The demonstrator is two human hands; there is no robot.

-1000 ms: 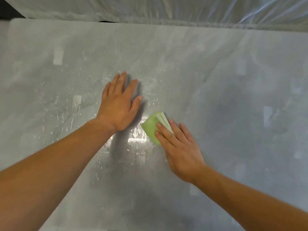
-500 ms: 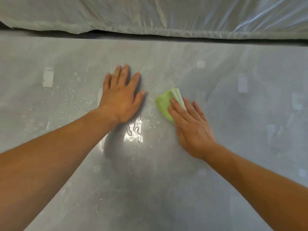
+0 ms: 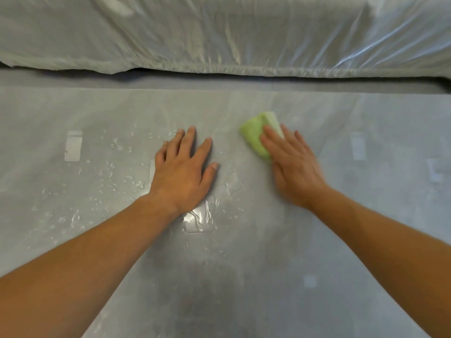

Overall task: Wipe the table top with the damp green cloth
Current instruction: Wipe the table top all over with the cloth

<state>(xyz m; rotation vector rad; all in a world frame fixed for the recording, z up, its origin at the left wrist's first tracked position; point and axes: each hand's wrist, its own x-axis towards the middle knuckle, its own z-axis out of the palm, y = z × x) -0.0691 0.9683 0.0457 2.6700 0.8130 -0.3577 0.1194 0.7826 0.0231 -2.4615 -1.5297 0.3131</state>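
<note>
A folded green cloth [image 3: 253,132] lies flat on the grey table top [image 3: 244,276], right of centre and toward the far edge. My right hand [image 3: 292,167] presses on it with straight fingers, covering its near half. My left hand [image 3: 185,172] rests flat on the table, fingers spread, a hand's width to the left of the cloth. Water drops and a small puddle [image 3: 199,219] glisten around and just below my left wrist.
Crinkled clear plastic sheeting [image 3: 219,32] hangs over something behind the table's far edge [image 3: 219,90]. Pale tape-like rectangles [image 3: 73,146] dot the surface left and right. Scattered droplets [image 3: 109,181] cover the left half.
My right hand has slid the cloth away from me and to the right, from beside my left thumb toward the far edge. My left hand stayed planted; the view tilted up.
</note>
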